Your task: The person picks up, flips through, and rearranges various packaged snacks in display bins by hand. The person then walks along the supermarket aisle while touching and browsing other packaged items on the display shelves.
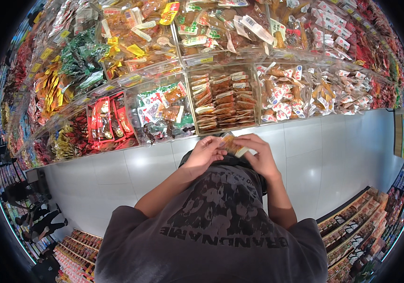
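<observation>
Both my hands hold one small snack packet with brown contents and a pale end, in front of my waist. My left hand pinches its upper left part. On its right side, my right hand grips it between thumb and fingers. Just beyond is a clear bin with stacked rows of similar brown packets. To the left of that bin lie mixed packets and red packets; on its right are white-and-red labelled packets.
A tiered display of clear plastic bins curves across the far side. Pale floor tiles lie between it and me. Shelves of boxed goods stand behind at the right, more packets at the lower left. Several people are at the far left.
</observation>
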`<state>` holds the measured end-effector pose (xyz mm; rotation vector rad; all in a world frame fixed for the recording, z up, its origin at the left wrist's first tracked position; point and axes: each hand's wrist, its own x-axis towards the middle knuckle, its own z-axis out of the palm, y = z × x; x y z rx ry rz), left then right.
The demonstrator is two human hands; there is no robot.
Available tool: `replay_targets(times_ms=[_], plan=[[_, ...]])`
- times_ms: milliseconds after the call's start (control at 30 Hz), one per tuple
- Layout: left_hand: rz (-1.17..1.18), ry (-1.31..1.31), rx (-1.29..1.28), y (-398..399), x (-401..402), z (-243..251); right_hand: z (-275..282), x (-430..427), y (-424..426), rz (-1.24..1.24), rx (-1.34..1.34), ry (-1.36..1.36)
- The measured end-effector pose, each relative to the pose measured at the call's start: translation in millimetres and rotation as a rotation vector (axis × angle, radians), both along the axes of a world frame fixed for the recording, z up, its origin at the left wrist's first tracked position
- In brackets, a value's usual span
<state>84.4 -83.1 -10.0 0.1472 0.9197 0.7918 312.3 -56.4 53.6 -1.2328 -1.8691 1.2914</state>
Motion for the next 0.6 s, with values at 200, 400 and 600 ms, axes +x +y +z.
replay_targets(times_ms=[200, 400, 600], plan=[[-0.416, 0.989, 0.676, 35, 26, 5, -35, 11, 45, -0.388, 0.105, -0.148], [-0.554, 1.197, 1.018, 48, 49, -18, -44, 34, 81, -0.332, 0.148, -0.431], [-0.747, 1.335, 1.140, 54, 74, -30, -48, 39, 101, -0.124, 0.116, -0.674]])
